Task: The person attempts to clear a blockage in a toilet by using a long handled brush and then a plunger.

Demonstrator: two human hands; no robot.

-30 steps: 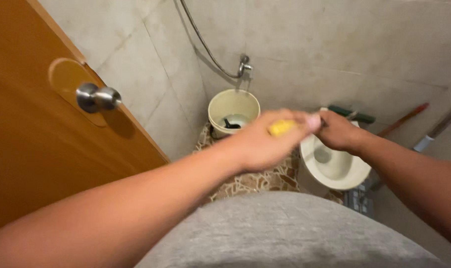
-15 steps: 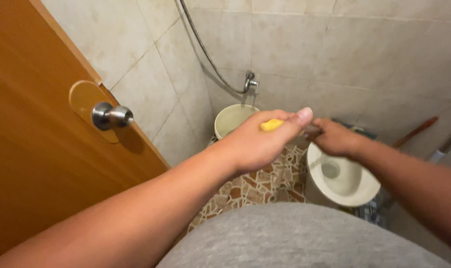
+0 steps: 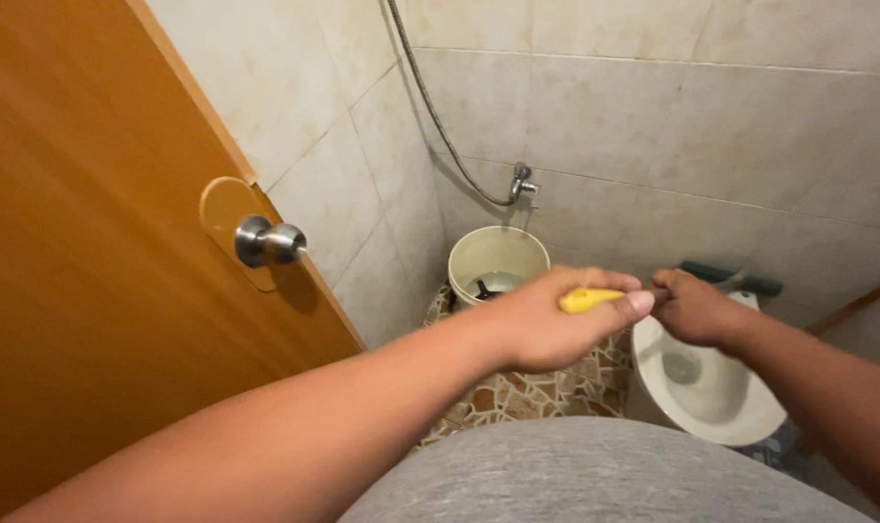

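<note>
My left hand [image 3: 556, 329] is closed around the yellow end of a long-handled tool [image 3: 587, 299], thumb resting on top. My right hand [image 3: 696, 308] grips the same handle just to the right, where it turns dark; its far end is hidden behind the hand. Both hands hover above the white toilet bowl [image 3: 725, 412] and the patterned stone floor [image 3: 546, 392]. My grey shirt fills the bottom of the view.
An orange door [image 3: 81, 291] with a metal knob [image 3: 268, 242] stands open on the left. A cream bucket [image 3: 498, 263] sits in the corner under a wall tap [image 3: 523, 181] with a hose. A green brush head [image 3: 730, 278] and a red handle [image 3: 856, 305] lean at the right wall.
The view has tilted up and moved closer to the corner. Both hands stay closed on the handle and have shifted slightly right over the toilet bowl.
</note>
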